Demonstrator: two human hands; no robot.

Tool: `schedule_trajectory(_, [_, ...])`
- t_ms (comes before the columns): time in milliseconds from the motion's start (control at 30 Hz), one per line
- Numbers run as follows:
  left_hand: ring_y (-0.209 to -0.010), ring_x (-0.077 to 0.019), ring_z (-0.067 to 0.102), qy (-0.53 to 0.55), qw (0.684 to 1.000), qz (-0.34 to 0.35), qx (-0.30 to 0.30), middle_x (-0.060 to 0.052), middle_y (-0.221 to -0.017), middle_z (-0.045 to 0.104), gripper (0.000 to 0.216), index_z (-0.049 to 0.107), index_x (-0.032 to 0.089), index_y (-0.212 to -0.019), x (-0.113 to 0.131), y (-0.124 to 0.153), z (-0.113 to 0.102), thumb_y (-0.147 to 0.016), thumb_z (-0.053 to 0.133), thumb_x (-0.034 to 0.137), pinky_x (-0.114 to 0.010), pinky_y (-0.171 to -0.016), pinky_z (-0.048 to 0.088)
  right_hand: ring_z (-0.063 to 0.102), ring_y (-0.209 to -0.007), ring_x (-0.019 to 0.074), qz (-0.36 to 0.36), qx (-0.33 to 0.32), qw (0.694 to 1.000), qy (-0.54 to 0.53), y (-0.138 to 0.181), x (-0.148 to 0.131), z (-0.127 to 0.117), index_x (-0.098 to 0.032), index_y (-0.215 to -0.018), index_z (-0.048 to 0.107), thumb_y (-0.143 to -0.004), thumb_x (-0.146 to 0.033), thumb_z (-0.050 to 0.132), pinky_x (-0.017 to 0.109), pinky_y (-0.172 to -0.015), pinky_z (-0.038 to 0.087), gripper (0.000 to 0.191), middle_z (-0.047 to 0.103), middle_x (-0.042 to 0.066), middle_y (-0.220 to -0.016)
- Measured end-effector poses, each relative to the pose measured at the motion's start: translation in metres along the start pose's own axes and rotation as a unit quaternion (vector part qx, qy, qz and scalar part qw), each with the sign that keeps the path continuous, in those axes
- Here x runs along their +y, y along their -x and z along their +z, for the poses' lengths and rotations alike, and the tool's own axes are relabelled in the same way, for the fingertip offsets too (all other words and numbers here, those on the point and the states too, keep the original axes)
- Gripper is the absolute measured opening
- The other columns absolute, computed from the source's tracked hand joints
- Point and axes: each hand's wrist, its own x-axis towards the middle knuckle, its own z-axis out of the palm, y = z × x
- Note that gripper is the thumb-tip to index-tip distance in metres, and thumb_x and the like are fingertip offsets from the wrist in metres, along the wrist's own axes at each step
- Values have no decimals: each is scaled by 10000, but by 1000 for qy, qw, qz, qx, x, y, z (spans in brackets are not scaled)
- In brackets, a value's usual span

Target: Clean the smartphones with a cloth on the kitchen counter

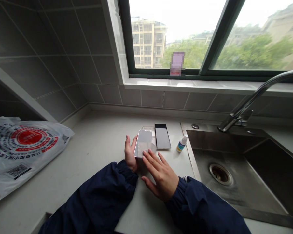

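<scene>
My left hand (130, 155) is closed around the edge of a phone (144, 136) with a pale, light-reflecting face turned up. Across the lower half of that face lies a thin grey cloth (150, 147). The fingertips of my right hand (161, 177) rest on the cloth, fingers stretched out and thumb apart. On the counter just right of the held phone lies a second phone (162, 136), dark with a grey reflection on its screen. A small white spray bottle (182, 143) with a blue and yellow label stands upright further right.
Behind the held phone is a clear, flat item (148, 127), partly hidden. A steel sink (241, 182) with a chrome tap (249, 97) takes up the right side. A printed white plastic bag (51, 130) lies on the white counter (88, 143) at left. Tiled wall and window stand behind.
</scene>
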Motion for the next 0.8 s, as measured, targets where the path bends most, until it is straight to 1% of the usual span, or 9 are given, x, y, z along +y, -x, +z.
schedule_trajectory(167, [-1044, -327, 674, 5, 998, -49, -30, -171, -1234, 651, 760, 440, 215, -1422, -2, 1, 1, -866, 407, 731, -507, -937, 508, 228, -1485, 332, -6, -12, 1000, -3, -1, -4, 0, -47, -1476, 385, -912, -268, 521, 611, -1156, 294, 621, 309, 171, -1570])
schedule_trajectory(333, [-1101, -327, 655, 16, 994, -75, -83, -173, -1250, 650, 774, 416, 217, -1453, -5, 3, 1, -878, 371, 733, -526, -1012, 456, 239, -1485, 318, 9, 10, 1000, -1, 0, 1, 2, -84, -1497, 365, -955, -313, 494, 595, -1161, 290, 602, 336, 159, -1563])
schedule_trajectory(433, [-1150, -331, 633, 20, 988, -94, -119, -177, -1236, 659, 800, 396, 191, -1475, -8, 4, 1, -884, 361, 729, -510, -1065, 413, 223, -1489, 322, 24, 12, 1000, 13, 0, 5, 2, -98, -1512, 343, -978, -335, 455, 594, -1153, 297, 594, 301, 145, -1580])
schedule_trajectory(600, [-1278, -357, 542, 19, 966, -172, -192, -207, -1307, 618, 855, 358, 129, -1501, -13, 6, -2, -888, 357, 724, -503, -1134, 330, 189, -1497, 335, 66, 22, 997, 40, 0, 14, 1, -131, -1536, 297, -1004, -373, 408, 617, -1139, 295, 595, 241, 122, -1605])
schedule_trajectory(667, [-1328, -347, 497, 8, 961, -177, -211, -195, -1355, 589, 822, 350, 144, -1508, -15, 7, -3, -907, 333, 705, -496, -1155, 299, 176, -1500, 336, 86, 34, 995, 44, 1, 19, 1, -149, -1552, 260, -1007, -388, 404, 621, -1136, 294, 612, 222, 121, -1612])
schedule_trajectory(800, [-1377, -328, 444, -7, 959, -160, -233, -165, -1417, 547, 776, 359, 183, -1509, -19, 7, -6, -917, 340, 685, -471, -1172, 278, 160, -1502, 348, 116, 66, 990, 47, 1, 28, 3, -186, -1582, 149, -1006, -406, 410, 633, -1133, 282, 669, 191, 124, -1623])
